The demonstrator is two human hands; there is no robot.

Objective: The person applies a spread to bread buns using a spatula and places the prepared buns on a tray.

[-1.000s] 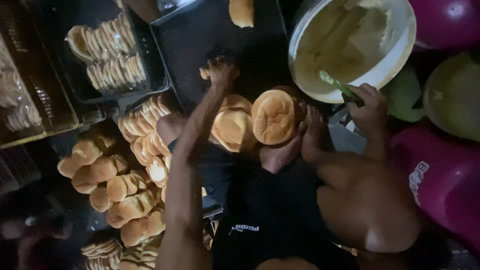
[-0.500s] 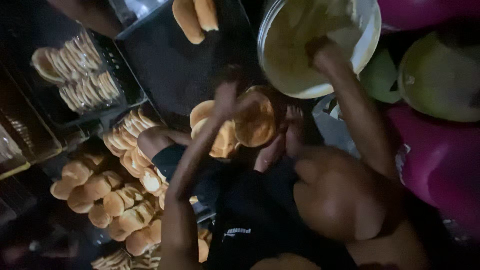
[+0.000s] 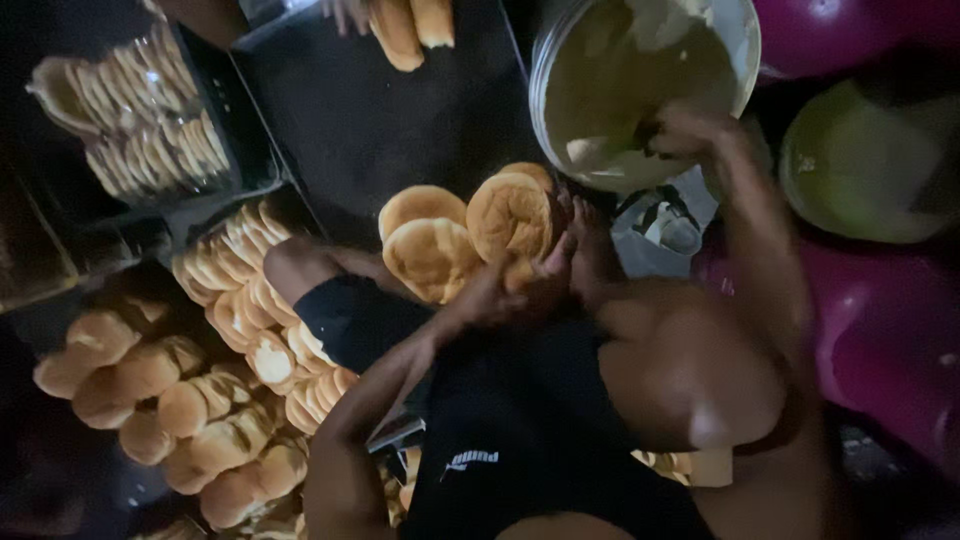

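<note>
Over your lap, your left hand (image 3: 520, 285) keeps its grip on the split bun (image 3: 510, 215), while your right hand (image 3: 680, 130) has now dipped into the spread bucket (image 3: 745, 40); its grip I cannot tell.

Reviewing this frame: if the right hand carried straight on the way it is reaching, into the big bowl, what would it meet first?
Most likely the pale creamy spread inside the large white bowl. The right hand is already over the rim, reaching inward; depth is unclear, so it may be touching the spread already.
</note>
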